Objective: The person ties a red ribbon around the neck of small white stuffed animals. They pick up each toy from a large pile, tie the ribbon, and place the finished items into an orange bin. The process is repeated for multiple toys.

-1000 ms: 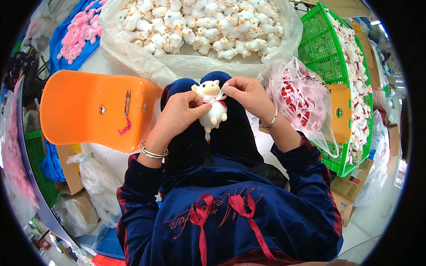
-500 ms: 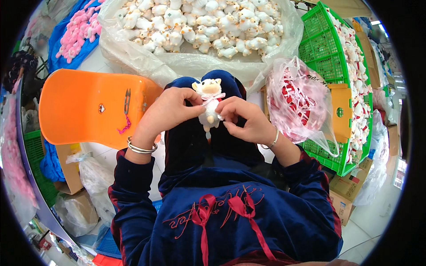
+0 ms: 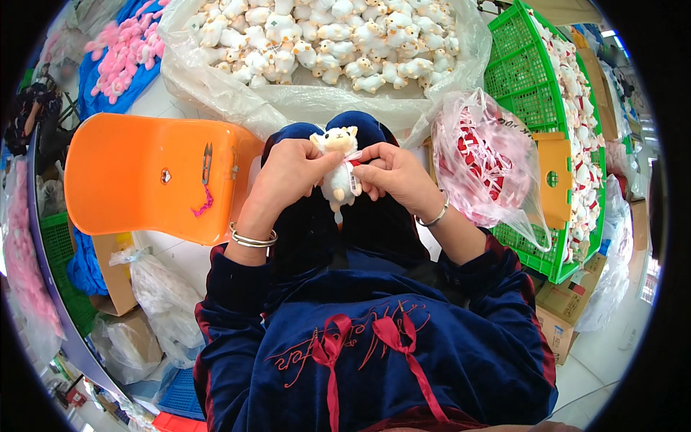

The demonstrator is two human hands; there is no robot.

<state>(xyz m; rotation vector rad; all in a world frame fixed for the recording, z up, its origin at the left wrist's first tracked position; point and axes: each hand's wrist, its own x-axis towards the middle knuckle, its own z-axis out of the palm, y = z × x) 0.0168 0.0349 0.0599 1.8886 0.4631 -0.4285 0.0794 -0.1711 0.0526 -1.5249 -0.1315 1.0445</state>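
A small white plush animal [image 3: 338, 183] with a cream face and ears is held upright over my knees. My left hand [image 3: 296, 169] grips it at the neck and chest, thumb across its front. On its other side, my right hand [image 3: 396, 173] pinches a pink-and-red ribbon [image 3: 353, 160] at the toy's neck, fingers curled against its body. A white label shows on the toy's side near my right fingertips. Part of the ribbon is hidden behind my fingers.
Ahead lies a large clear plastic bag [image 3: 237, 108] of white plush toys. An orange chair [image 3: 129, 180] with thread snips [image 3: 206, 164] stands left. To the right are a plastic bag of red and pink ribbons [image 3: 482, 162] and a green crate [image 3: 515, 65] of finished-looking toys.
My left hand has shifted across the toy's chest, its thumb now over the neck. My right hand has risen from the toy's lower side to the ribbon.
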